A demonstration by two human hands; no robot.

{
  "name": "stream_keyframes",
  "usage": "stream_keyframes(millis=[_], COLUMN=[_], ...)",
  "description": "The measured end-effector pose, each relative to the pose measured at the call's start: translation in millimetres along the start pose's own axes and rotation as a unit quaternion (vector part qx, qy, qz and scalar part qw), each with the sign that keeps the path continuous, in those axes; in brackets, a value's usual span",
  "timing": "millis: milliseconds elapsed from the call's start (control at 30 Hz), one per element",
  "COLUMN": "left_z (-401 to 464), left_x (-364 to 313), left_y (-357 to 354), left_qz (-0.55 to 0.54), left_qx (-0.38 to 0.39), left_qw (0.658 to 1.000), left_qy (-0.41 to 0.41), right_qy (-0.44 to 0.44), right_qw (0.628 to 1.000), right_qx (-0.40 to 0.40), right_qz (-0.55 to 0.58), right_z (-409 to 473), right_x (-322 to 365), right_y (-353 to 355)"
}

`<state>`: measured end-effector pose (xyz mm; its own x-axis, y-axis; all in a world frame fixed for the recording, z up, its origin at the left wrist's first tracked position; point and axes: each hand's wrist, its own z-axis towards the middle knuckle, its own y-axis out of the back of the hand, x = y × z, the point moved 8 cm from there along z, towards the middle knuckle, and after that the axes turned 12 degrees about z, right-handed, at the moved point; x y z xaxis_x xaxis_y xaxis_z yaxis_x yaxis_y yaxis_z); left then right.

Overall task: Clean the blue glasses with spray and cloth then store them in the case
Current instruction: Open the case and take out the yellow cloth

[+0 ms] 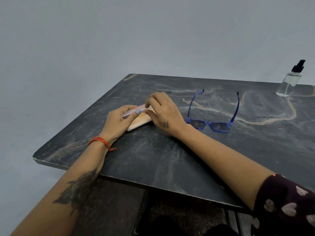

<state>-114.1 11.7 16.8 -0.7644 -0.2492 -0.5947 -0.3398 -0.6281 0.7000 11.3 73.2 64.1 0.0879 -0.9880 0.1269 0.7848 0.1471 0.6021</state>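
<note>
The left hand (117, 120) lies low on the dark marbled table (153, 155), forearm stretched forward from the near edge, a red thread band (100, 142) around the wrist. Its fingers and thumb curl round the near-left end of one pale, flat case (139, 122), the thumb laid over its top. The case's long axis runs from near-left to far-right. The right hand (163, 111) arches over the far end of the case, fingers bent downward with their tips pinching its raised upper edge; the wrist rests on the table.

Just beside that hand, to the right, sits one pair of blue glasses (213, 116), temples unfolded and pointing away, lenses facing the person, apart from both hands. At the far right corner one clear spray bottle (289, 82) with a black pump stands upright.
</note>
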Motion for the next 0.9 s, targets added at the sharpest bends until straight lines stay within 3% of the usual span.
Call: stream_keyframes(millis=[233,400,633,800,900], left_z=[1,6,8,5,4], left_x=[1,13,21,13,9], left_y=[4,8,15,20,21], left_qz=[-0.029,-0.067,-0.039,-0.015,-0.004], left_qx=[-0.023,-0.061,-0.118,-0.140,-0.143], left_qw=[0.999,0.994,0.987,0.988,0.988], left_qy=[0.005,0.064,0.099,0.068,0.051], right_qy=[-0.044,-0.061,-0.094,-0.247,-0.333], right_qw=[0.998,0.995,0.991,0.959,0.939], right_qx=[0.040,0.069,0.075,0.008,-0.018], right_qz=[0.017,0.028,0.057,0.137,0.083], right_z=[-9,-11,-12,-9,-9], right_x=[1,-3,-8,-35,-54], right_y=[-9,-14,-17,-8,1])
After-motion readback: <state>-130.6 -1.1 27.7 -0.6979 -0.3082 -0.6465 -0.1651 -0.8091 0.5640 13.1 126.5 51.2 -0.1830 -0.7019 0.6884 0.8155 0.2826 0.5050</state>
